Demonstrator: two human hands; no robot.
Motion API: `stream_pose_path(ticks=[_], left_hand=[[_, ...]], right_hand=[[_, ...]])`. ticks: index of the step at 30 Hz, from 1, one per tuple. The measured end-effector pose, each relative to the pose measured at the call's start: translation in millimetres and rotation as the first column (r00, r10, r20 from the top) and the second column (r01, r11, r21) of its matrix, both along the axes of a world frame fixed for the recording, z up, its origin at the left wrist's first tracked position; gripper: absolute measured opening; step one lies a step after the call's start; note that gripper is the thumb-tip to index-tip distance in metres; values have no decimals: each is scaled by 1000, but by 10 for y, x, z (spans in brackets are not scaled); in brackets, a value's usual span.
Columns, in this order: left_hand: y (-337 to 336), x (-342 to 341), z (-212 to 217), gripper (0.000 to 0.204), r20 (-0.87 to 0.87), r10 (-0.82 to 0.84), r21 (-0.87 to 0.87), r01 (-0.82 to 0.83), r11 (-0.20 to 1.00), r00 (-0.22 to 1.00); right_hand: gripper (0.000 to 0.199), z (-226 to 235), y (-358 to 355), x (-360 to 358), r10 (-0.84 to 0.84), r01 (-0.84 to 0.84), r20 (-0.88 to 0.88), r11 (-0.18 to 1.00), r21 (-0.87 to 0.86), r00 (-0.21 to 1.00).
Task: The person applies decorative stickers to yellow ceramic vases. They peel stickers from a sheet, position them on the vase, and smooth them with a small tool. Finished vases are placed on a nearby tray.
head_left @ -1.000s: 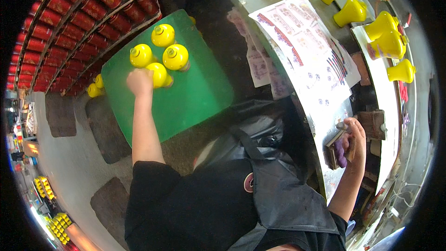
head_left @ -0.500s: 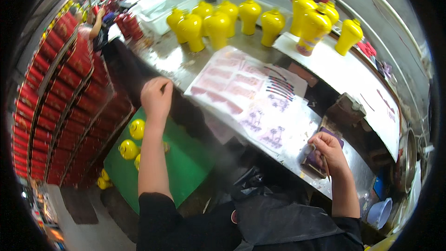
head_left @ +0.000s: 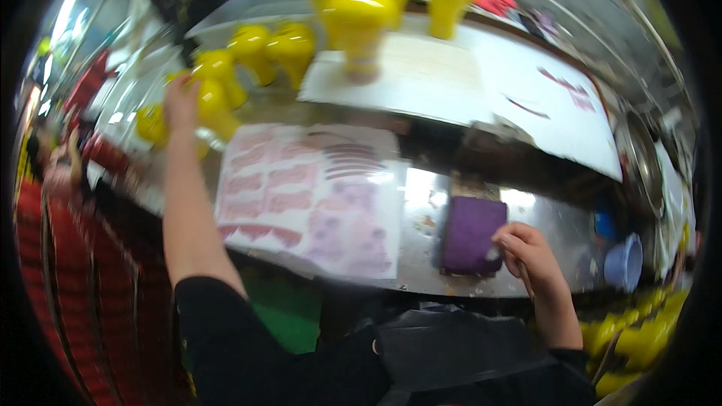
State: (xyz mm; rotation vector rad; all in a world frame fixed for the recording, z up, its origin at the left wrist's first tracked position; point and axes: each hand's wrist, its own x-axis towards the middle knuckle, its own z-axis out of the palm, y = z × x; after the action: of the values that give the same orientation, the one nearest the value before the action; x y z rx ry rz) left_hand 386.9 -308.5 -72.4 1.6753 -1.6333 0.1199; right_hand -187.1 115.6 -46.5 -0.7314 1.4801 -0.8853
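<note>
My left hand (head_left: pixel 182 104) reaches to the far left, up against a group of glossy yellow vases (head_left: pixel 218 79); motion smears its fingers, so I cannot tell whether it grips one. At the right, my right hand (head_left: pixel 528 252) is closed on a thin brown stick-like tool (head_left: pixel 527 283). A small whitish bit shows at its fingertips. Beside that hand lies a purple cloth-like pad (head_left: pixel 475 233). Between my arms, a white sheet (head_left: pixel 353 263) with pink and purple printed patterns and dark curved strips lies on the metal table (head_left: pixel 423 214).
More yellow vases (head_left: pixel 450 0) stand on a raised white board (head_left: pixel 444 90) at the back; one (head_left: pixel 362 26) has a patterned base. Dark red strips (head_left: pixel 568 89) lie on the board. A lavender tub (head_left: pixel 623 263) sits at right. Red stacked goods (head_left: pixel 68 278) and another person (head_left: pixel 64 162) are at left.
The view has swung to the right. My left hand has moved from above the green surface to the yellow vases at the back. My right hand stays by the purple pad, still holding the thin tool.
</note>
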Motion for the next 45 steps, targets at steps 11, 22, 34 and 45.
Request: stream_pose_path(ticks=[11, 22, 34, 45], left_hand=[[987, -738, 851, 19, -228, -354, -154, 325, 933, 907], [2670, -3168, 1340, 10, -607, -702, -39, 868, 495, 373], [3371, -4438, -315, 79, -479, -691, 66, 807, 587, 542], [3257, -4296, -420, 56, -999, -51, -27, 966, 256, -14]], right_hand=[[28, -278, -38, 72, 217, -213, 13, 965, -154, 976], [64, 75, 78, 51, 62, -300, -417, 790, -535, 907], [84, -602, -139, -237, -33, -47, -202, 925, -377, 979], [81, -365, -35, -383, 34, -131, -372, 963, -237, 928]])
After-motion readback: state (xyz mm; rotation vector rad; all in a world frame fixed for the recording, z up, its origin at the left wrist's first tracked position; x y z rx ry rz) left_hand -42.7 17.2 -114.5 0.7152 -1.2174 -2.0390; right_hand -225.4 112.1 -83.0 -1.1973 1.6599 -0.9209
